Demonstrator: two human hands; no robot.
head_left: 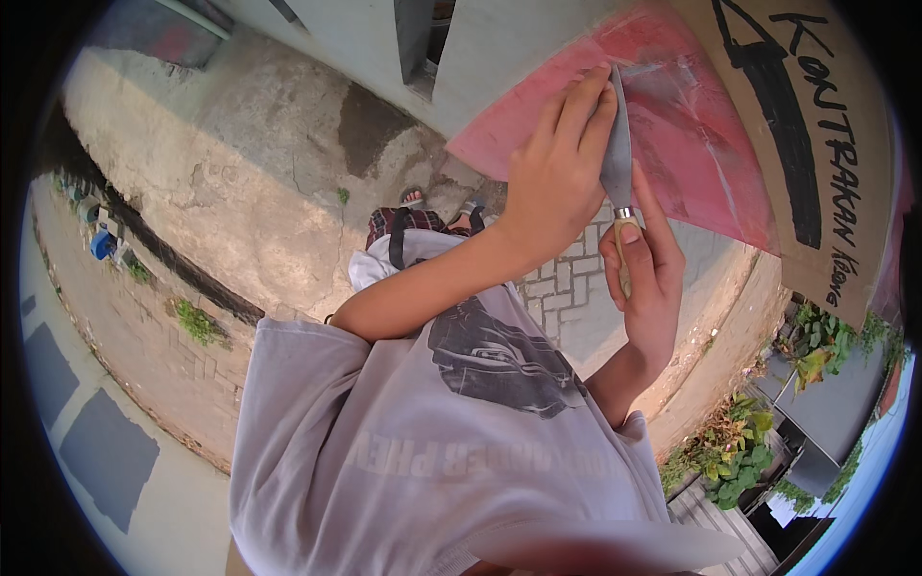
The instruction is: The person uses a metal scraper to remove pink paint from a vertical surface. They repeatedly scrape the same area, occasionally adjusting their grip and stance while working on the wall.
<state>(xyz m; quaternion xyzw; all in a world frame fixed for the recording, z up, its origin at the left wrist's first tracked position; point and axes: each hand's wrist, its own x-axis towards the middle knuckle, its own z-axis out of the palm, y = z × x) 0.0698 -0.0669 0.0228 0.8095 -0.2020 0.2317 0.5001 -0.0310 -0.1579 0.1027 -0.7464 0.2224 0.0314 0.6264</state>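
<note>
My right hand [651, 269] is wrapped round the pale wooden handle of a putty knife [619, 158]. Its long grey metal blade points up and away, against a red surface [691, 125] on the wall. My left hand [562, 158] lies alongside the blade with its fingers stretched out toward the tip, over the red surface. Those fingertips touch or nearly touch the blade's edge; the exact contact is hidden. The red surface has whitish scuffs and streaks right of the blade.
A brown cardboard sign [816, 144] with black hand lettering hangs right of the red surface. Potted plants [735, 451] stand at lower right. Below lie grey paving blocks [567, 278] and a cracked concrete strip [259, 163]. My sandalled feet [413, 198] stand near the wall.
</note>
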